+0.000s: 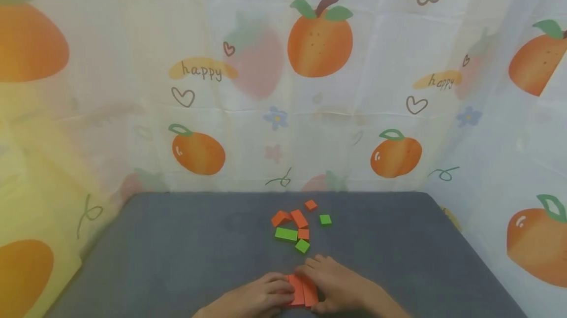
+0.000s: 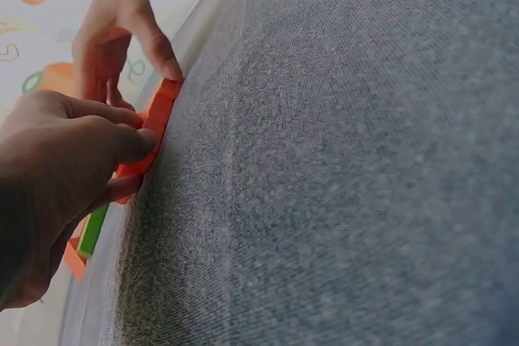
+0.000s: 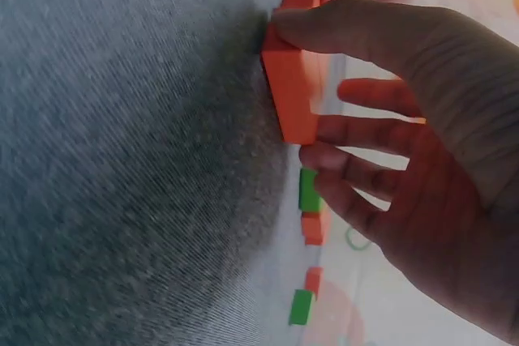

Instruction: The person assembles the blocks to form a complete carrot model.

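Orange blocks lie side by side at the table's near edge, a left one (image 1: pixel 296 292) and a right one (image 1: pixel 310 293) in the head view. My left hand (image 1: pixel 261 296) holds the left block by its outer side; the left wrist view shows its thumb on the near end, with fingers partly hiding the block. From the right, my right hand (image 1: pixel 336 283) grips the other block, its thumb at the near end and its fingers curving along the far side. In the right wrist view this block's orange side (image 3: pixel 288 87) shows below the thumb.
Beyond the hands sit a long green block (image 1: pixel 286 235), a green cube (image 1: pixel 302 246), an orange cube (image 1: pixel 303 234), a tilted orange block (image 1: pixel 299 218) and a notched orange piece (image 1: pixel 281 218). Farther back are another orange block (image 1: pixel 311 205) and green block (image 1: pixel 325 219). A fruit-print curtain (image 1: pixel 319 111) surrounds the grey table (image 1: pixel 177 249).
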A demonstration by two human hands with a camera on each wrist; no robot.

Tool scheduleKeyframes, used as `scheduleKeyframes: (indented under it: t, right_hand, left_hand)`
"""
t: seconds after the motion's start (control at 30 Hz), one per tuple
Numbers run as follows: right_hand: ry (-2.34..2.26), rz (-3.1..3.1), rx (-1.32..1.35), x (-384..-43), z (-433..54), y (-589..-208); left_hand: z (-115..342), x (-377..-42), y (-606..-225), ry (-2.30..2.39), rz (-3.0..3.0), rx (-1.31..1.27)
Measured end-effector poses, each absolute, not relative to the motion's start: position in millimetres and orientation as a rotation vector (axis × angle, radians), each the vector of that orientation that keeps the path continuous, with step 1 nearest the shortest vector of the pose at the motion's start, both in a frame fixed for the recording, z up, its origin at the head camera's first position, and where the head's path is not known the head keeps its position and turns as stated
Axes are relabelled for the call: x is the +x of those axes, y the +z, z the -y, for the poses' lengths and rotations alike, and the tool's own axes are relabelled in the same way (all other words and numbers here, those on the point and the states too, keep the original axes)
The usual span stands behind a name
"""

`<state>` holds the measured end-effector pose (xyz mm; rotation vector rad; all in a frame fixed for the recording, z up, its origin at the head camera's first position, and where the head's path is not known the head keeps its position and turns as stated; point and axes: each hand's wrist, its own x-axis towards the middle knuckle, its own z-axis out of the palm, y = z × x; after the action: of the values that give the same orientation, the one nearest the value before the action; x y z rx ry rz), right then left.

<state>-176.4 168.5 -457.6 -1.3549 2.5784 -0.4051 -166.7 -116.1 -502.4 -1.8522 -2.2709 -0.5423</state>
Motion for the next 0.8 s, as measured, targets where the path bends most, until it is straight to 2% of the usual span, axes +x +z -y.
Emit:
scheduleKeyframes:
  t: [0.8]
  right_hand:
    - [-0.599, -2.554, -1.275, -173.9, -164.4, -468.8]
  left_hand:
    - [112.2, -168.6, -496.5, -0.601, 2.437, -1.868]
